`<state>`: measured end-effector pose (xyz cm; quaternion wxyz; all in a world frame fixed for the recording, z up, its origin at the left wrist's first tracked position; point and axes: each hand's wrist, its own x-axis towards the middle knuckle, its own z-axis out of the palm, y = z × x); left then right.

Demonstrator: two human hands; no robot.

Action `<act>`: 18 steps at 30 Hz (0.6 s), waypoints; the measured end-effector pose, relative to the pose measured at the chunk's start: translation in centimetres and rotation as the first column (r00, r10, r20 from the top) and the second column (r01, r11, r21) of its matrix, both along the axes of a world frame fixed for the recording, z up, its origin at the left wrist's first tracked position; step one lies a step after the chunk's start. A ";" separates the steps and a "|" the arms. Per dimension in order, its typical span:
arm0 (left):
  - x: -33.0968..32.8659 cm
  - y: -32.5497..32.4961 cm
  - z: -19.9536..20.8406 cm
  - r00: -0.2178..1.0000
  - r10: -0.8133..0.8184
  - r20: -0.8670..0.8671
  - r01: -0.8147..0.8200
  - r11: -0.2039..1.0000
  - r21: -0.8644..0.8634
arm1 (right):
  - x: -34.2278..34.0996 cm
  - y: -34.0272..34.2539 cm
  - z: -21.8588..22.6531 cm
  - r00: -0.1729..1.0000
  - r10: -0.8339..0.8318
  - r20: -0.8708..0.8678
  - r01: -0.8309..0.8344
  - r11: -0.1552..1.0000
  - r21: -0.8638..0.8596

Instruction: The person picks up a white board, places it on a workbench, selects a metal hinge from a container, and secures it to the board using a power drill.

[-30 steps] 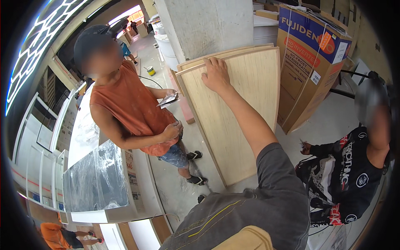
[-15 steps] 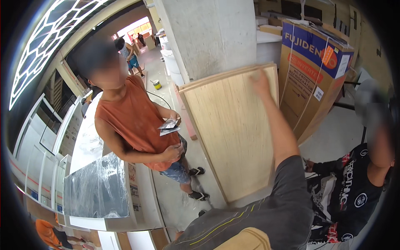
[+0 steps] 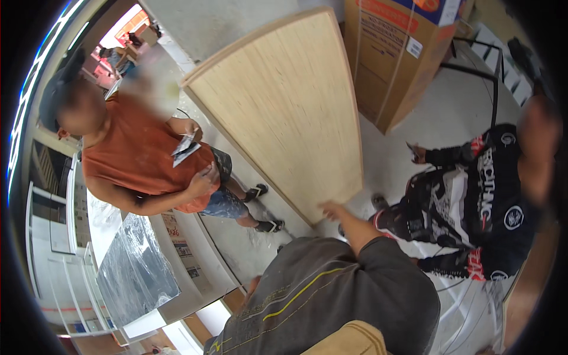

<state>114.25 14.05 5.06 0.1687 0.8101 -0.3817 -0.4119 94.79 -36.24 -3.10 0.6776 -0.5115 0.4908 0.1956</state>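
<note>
head view is on my monitor; where does the panel sit?
in the middle of my picture: a pale wooden panel (image 3: 284, 118), tilted, its far end in front of a concrete pillar (image 3: 195, 23) and its near end low over the grey floor (image 3: 438, 112).
and the right hand?
i see the right hand (image 3: 336, 212) at the panel's near edge, fingers toward it. it is small and soft in my feed, so i cannot tell whether it touches or grips the wood.
left hand?
i cannot tell its state. i get only a patch of skin (image 3: 254, 285) left of the dark grey shirt (image 3: 343, 278), hand or arm.
who is around?
to the left, a person in a rust sleeveless top (image 3: 148, 154) holds a flat silvery packet (image 3: 185, 151). to the right, i have a person in a black printed shirt (image 3: 473, 201).
anything else?
a tall brown carton (image 3: 381, 71) stands far right, just beside the panel; near left, i see a plastic-wrapped dark slab (image 3: 139, 260).
</note>
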 end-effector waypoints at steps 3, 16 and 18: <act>1.9 -1.3 1.7 0.921 -0.271 0.278 0.283 0.959 -0.004 | 2.7 12.3 5.6 0.818 0.572 -0.057 -0.574 0.805 -0.151; -3.6 -4.8 3.0 0.999 -0.022 -0.031 0.020 0.997 -0.069 | -10.9 9.8 0.0 0.977 -0.198 0.082 0.207 0.774 -0.599; -5.1 -0.5 0.7 0.978 0.082 -0.190 -0.109 0.985 -0.135 | -12.9 12.6 -2.0 0.988 -0.136 0.070 0.151 0.796 -0.586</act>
